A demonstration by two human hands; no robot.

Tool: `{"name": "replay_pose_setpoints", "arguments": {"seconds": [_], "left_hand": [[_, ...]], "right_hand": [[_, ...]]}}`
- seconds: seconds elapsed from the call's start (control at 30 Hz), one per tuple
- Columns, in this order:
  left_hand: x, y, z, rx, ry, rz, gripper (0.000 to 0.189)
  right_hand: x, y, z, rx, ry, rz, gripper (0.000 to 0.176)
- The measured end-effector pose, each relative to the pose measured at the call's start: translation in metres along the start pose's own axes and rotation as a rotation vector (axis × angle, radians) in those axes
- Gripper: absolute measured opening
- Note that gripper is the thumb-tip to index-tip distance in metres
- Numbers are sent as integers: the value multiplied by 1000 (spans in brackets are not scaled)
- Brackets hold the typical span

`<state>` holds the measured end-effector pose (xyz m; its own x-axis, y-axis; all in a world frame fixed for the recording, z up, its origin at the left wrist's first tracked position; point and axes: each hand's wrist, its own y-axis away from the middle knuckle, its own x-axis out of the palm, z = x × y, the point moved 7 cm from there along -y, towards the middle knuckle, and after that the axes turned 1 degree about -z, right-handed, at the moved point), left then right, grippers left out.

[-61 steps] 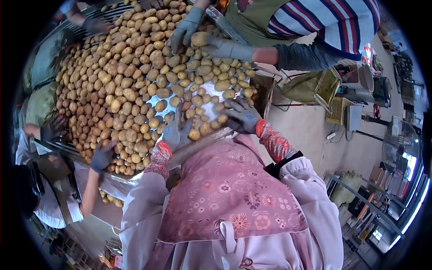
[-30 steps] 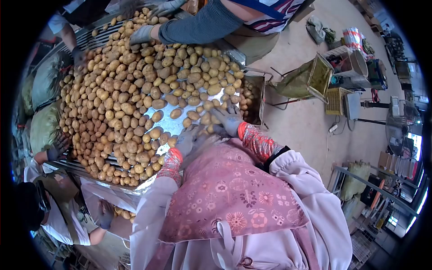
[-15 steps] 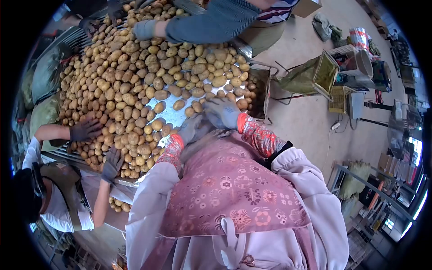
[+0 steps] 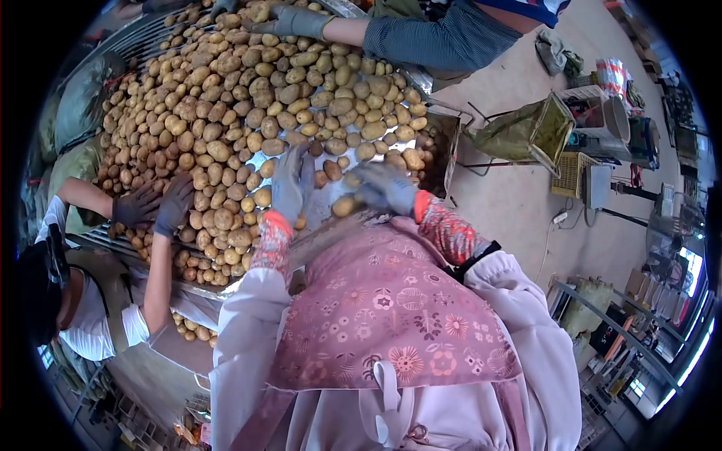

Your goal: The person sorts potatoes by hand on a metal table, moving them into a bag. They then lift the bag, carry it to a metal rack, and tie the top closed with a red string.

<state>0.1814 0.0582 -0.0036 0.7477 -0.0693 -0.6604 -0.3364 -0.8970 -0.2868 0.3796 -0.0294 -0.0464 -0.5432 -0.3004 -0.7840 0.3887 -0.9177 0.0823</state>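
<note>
Potatoes (image 4: 214,150) lie in a wide heap on a metal sorting table (image 4: 320,207), whose shiny surface shows between my hands. My left hand (image 4: 292,183), in a grey-blue glove, reaches forward flat at the edge of the heap, its fingers stretched out beside several potatoes. My right hand (image 4: 383,188), gloved the same way and slightly blurred, is over the table's near right part with fingers extended leftward. A single potato (image 4: 344,206) lies just left of it, close to the near edge. I see nothing gripped in either hand.
A co-worker's gloved hands (image 4: 154,207) are on the heap at the left; another person's gloved hand (image 4: 293,21) reaches in from the top. Right of the table stand a frame holding an open sack (image 4: 526,131) and a yellow crate (image 4: 573,173). Filled sacks (image 4: 86,101) line the far left.
My left hand has moved forward from the near edge and flattened out. My right hand has shifted slightly right and down. Both co-workers' hands have moved over the heap.
</note>
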Motion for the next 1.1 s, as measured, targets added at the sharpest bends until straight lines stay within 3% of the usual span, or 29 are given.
{"name": "replay_pose_setpoints", "arguments": {"seconds": [0.07, 0.17, 0.2, 0.23, 0.3, 0.33, 0.37, 0.4, 0.5, 0.57, 0.6, 0.63, 0.7, 0.77, 0.8, 0.83, 0.9, 0.93, 0.97, 1.0, 1.07, 1.1], "left_hand": [[20, -12, 13, -58, -128, 110, 36], [52, 7, 34, -91, -368, 334, 55], [59, 15, 33, -68, -485, 447, 67], [60, 23, 30, -71, -485, 449, 67], [58, 35, 6, -93, -534, 524, 81], [62, 40, 5, -90, -564, 541, 82], [66, 45, 7, -90, -560, 548, 82], [68, 47, 8, -65, -587, 514, 80], [59, 54, 10, -20, -571, 433, 75], [44, 63, 20, 3, -533, 394, 73], [40, 74, 37, -79, -490, 457, 70], [38, 86, 51, -161, -444, 517, 68], [14, 84, 33, -144, -409, 517, 59], [14, 90, 28, -237, -409, 644, 45], [11, 84, 11, -127, -307, 502, 32], [19, 83, 9, -132, -309, 499, 32], [41, 77, 3, -240, -115, 569, 28], [37, 69, -20, -115, -28, 425, 28], [39, 70, -19, -120, -30, 423, 28], [45, 72, -20, -34, -36, 437, 27], [47, 88, -12, 145, -184, 418, 31], [34, 92, -9, 137, -186, 418, 31]], "right_hand": [[25, 4, 9, -118, 30, 221, 54], [13, 15, -23, -148, 10, 85, 47], [-2, 12, -32, -81, -9, -15, 36], [-14, 19, -39, -30, 51, -19, 25], [-13, 23, -51, 211, 125, 26, 18], [-13, 20, -45, 201, 78, 38, 17], [-15, 12, -29, 192, 31, 54, 18], [-13, 4, -10, 41, 55, -77, 23], [16, -7, 27, -171, -59, -19, 39], [23, 0, 17, -266, 101, 7, 39], [16, 4, 7, -218, 181, 182, 41], [5, 11, -9, -213, 95, 79, 44], [-3, 27, -58, 203, -56, 36, 40], [-6, 33, -80, 368, -3, 246, 35], [-20, 27, -61, 326, 134, 60, 36], [-22, 22, -46, 367, 70, 48, 42], [-16, 1, -11, 209, 71, -126, 49], [-6, -11, 8, 87, 0, -108, 52], [3, -18, 23, -34, -73, -87, 54], [25, -20, 25, -145, -15, 67, 57], [27, -12, 6, -190, 35, 115, 59], [23, -6, -3, -234, 92, 157, 62]]}}
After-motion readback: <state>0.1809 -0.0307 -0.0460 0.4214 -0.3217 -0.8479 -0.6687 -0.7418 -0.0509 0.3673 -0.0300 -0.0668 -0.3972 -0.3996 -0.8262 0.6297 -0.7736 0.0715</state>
